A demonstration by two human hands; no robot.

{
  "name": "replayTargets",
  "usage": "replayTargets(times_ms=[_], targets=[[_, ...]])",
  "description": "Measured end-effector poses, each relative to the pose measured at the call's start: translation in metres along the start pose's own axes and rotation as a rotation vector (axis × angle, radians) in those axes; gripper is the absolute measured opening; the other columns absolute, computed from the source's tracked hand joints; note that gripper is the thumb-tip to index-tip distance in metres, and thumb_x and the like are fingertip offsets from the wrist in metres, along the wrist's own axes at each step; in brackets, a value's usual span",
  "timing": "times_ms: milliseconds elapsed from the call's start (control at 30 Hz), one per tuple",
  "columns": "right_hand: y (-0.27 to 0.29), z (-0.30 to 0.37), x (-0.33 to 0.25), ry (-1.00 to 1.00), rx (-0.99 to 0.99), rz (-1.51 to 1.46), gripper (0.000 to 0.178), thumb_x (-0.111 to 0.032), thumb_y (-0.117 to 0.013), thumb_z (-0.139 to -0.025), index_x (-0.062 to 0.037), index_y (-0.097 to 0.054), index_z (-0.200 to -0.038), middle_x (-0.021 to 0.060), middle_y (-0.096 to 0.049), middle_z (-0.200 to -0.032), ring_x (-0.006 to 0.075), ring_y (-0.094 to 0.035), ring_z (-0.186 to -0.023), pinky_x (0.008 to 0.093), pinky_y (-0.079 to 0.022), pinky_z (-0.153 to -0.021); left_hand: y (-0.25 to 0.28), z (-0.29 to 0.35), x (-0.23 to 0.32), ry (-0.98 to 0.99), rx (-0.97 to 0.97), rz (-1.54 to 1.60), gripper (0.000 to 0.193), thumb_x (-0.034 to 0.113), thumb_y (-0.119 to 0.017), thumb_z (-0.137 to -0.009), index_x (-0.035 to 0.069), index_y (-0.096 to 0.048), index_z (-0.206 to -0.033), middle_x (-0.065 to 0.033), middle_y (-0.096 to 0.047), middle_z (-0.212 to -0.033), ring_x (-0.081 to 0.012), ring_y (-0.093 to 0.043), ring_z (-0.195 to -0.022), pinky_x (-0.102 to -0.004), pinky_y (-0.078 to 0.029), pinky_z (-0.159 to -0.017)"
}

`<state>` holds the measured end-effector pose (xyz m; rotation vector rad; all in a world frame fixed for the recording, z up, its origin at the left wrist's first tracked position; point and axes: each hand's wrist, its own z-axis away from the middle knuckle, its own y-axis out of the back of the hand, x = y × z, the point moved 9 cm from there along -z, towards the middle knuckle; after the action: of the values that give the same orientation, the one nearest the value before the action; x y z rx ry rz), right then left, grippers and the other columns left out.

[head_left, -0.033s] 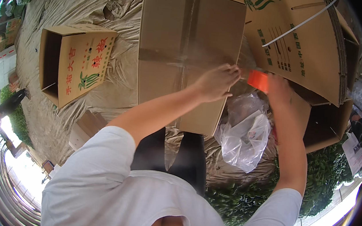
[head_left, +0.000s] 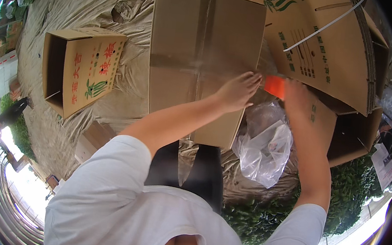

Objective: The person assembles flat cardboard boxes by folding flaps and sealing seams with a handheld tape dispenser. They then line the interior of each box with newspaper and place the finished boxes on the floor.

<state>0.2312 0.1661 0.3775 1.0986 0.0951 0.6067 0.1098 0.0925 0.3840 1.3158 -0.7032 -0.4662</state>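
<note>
A large closed cardboard box point(head_left: 177, 28) lies in front of me, with strips of tape crossing on its top. My left hand point(head_left: 239, 91) rests on the box near its right edge, fingers stretched out toward that edge. Just past the edge, my right hand point(head_left: 296, 97) grips an orange tape dispenser point(head_left: 274, 86). This hand is smeared by motion, and its fingers are partly hidden. Any tape between the dispenser and the box is too faint to make out. Below the dispenser lies a crumpled clear plastic bag point(head_left: 265, 147).
An open printed carton point(head_left: 93, 67) stands at the left on wrinkled brown sheeting point(head_left: 132, 86). Flattened cartons point(head_left: 317, 34) with a white strap lean at the upper right, above another open carton point(head_left: 348, 140). Green leafy produce point(head_left: 262, 222) is piled at the lower right.
My right hand and the orange tape dispenser have shifted slightly left, closer to the box edge. My left hand's fingers lie flatter on the box.
</note>
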Motion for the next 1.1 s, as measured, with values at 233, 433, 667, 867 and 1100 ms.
replayTargets(times_ms=[233,433,667,867,1100], targets=[[-0.056,-0.008,-0.033,-0.206,-0.235,-0.033,0.019,-0.018,-0.063,-0.076,-0.0114,-0.063,-0.093,0.0041,-0.064,-0.091,0.021,-0.061,-0.084,0.0389,-0.047,-0.073,-0.055,-0.05,0.014,-0.016,-0.802,-0.323,0.047,0.033,-0.044,-0.089,0.013,-0.047,-0.132,-0.0046,-0.052,-0.129,-0.0211,-0.045,-0.119,-0.0352,-0.03,-0.104],[-0.049,0.013,0.017,-0.492,-0.316,-0.893,0.025,-0.021,-0.065,-0.074,-0.0055,-0.063,-0.093,0.004,-0.064,-0.09,0.0185,-0.06,-0.082,0.0357,-0.048,-0.076,0.015,-0.03,-0.021,-0.088,-0.112,0.578,0.042,0.027,-0.056,-0.084,0.017,-0.052,-0.124,-0.0018,-0.053,-0.126,-0.0211,-0.047,-0.118,-0.0389,-0.033,-0.103],[0.019,-0.093,-0.071,-0.358,0.21,-2.784,0.026,-0.016,-0.062,-0.076,-0.0041,-0.056,-0.098,0.006,-0.057,-0.096,0.0169,-0.054,-0.09,0.0289,-0.043,-0.084,0.017,0.216,-0.342,1.587,0.592,0.834,0.079,0.055,-0.052,-0.084,0.002,-0.029,-0.138,-0.0166,-0.032,-0.142,-0.0301,-0.031,-0.129,-0.0411,-0.025,-0.106],[0.098,-0.078,-0.098,-0.21,0.146,-2.274,0.046,-0.02,-0.066,-0.07,0.0017,-0.055,-0.11,0.0046,-0.056,-0.096,0.014,-0.052,-0.09,0.0277,-0.041,-0.082,0.045,0.231,-0.309,1.55,0.583,1.389,0.073,0.056,-0.046,-0.087,-0.004,-0.045,-0.128,-0.016,-0.046,-0.132,-0.0249,-0.04,-0.123,-0.0351,-0.029,-0.102],[0.128,0.119,-0.086,-0.133,-0.014,-2.33,0.079,-0.019,-0.079,-0.063,0.0003,-0.04,-0.129,0.0103,-0.057,-0.113,0.0262,-0.056,-0.106,0.0398,-0.047,-0.09,0.144,0.318,-0.2,1.087,0.953,1.874,0.061,0.046,-0.041,-0.092,0.002,-0.04,-0.133,-0.0098,-0.048,-0.13,-0.0196,-0.042,-0.121,-0.0333,-0.028,-0.103]])
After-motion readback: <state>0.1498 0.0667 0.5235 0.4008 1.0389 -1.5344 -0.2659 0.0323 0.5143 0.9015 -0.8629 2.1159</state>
